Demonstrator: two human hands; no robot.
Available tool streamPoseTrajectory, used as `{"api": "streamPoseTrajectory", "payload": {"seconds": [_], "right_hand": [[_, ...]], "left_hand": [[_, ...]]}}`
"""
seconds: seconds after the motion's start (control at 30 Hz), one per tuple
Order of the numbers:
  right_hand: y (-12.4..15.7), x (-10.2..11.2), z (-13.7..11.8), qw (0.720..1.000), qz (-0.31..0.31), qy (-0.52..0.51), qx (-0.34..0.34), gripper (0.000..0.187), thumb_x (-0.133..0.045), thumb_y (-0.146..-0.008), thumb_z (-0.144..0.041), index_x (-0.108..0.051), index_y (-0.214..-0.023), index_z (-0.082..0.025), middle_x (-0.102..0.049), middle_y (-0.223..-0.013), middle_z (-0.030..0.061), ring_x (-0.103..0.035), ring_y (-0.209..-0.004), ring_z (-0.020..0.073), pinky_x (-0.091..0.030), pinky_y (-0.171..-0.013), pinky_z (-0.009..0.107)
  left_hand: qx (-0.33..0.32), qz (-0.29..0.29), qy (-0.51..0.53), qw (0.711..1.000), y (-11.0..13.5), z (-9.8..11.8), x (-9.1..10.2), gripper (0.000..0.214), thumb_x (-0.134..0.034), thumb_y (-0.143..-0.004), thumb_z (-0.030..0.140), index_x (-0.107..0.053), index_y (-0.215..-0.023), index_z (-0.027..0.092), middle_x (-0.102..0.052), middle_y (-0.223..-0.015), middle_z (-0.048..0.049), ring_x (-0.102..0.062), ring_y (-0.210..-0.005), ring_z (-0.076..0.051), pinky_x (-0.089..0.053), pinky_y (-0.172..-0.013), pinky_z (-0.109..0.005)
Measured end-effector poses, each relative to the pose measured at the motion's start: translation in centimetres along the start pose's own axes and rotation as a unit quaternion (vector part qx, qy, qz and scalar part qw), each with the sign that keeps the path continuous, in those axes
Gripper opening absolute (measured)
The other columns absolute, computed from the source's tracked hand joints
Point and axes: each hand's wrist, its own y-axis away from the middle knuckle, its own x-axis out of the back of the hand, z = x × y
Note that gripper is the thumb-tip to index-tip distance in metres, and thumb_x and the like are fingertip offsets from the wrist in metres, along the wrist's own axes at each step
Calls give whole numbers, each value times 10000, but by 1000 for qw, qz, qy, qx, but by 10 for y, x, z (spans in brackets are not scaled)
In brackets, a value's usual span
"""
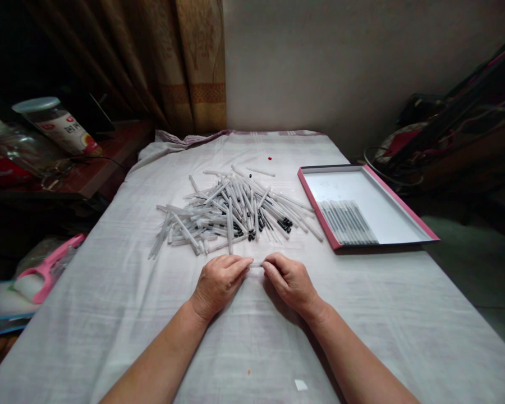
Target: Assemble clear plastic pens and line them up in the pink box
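Pen (256,264) is showing as a short, thin, clear stick, lying level just over the white cloth (109,292) near the table's middle, between my two hands. I am pinching its left end with my left hand (219,283), fingers curled down and closed on it, knuckles up. My right hand (292,280) is gripping the other end the same way, fingertips tight together. Both hands are resting close, almost meeting over the cloth. Just beyond them a loose pile of pens (235,213) is sprawling, clear sticks with some black ends. Farther right, a pink-rimmed tray (315,207) is holding a neat row of pens (347,221). A red speck (270,159) is sitting beyond the pile.
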Motion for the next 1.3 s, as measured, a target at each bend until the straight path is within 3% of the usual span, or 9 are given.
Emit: {"api": "streamPoseTrajectory", "payload": {"seconds": [0.2,0.33,0.4,0.5,0.87,1.0,1.13,1.3], "right_hand": [[-1,0,0,1000,-2,-1,-7,360,-452,-946,-318,-545,-614,-213,-555,-542,-22,-515,-498,111,-396,-514,216],[1,-1,-1,999,2,-36,-17,150,-514,-910,-281,-643,-931,-207,-678,-692,0,-614,-587,128,-466,-586,221],[3,-2,0,999,5,-46,-6,179,-529,-894,-248,-633,-1035,-209,-721,-798,25,-664,-669,144,-501,-648,235],[4,-3,1,999,15,-51,13,148,-524,-899,-227,-651,-972,-211,-737,-855,42,-693,-743,159,-517,-693,246],[1,0,-2,1000,8,-28,-5,236,-495,-930,-270,-618,-740,-204,-650,-630,-1,-614,-571,127,-456,-574,219],[1,5,1,997,43,-60,-5,208,-504,-934,-268,-632,-786,-198,-677,-674,6,-632,-607,124,-467,-607,214],[1,11,4,995,62,-73,-17,233,-513,-931,-283,-629,-748,-194,-669,-653,5,-612,-570,118,-459,-576,210],[0,10,3,994,62,-84,-42,272,-512,-927,-301,-616,-700,-195,-651,-610,1,-593,-544,116,-447,-562,211]], "left_hand": [[-1,-2,7,1000,1,0,0,271,-493,-961,250,-678,-1155,209,-737,-954,-74,-680,-837,-177,-549,-753,-300],[14,6,9,1000,0,0,1,264,-495,-964,266,-681,-1141,204,-738,-945,-70,-679,-832,-180,-547,-750,-301],[16,9,7,1000,0,1,1,260,-493,-966,269,-681,-1133,202,-738,-940,-67,-679,-828,-180,-544,-751,-301],[11,11,6,1000,-1,1,2,259,-486,-969,262,-677,-1133,202,-739,-943,-63,-680,-828,-178,-540,-749,-296],[-3,16,-10,1000,-1,3,1,265,-470,-977,285,-681,-1112,198,-743,-934,-57,-676,-808,-190,-522,-717,-311],[36,-13,-6,999,0,2,9,294,-510,-956,374,-680,-1091,175,-748,-894,-65,-685,-772,-205,-512,-707,-323],[92,-45,58,993,1,-3,16,287,-471,-974,352,-694,-900,188,-737,-819,-32,-682,-743,-175,-490,-684,-275],[128,-12,146,981,1,-6,14,231,-528,-951,323,-679,-841,187,-694,-747,-12,-649,-695,-139,-472,-653,-230]]}}
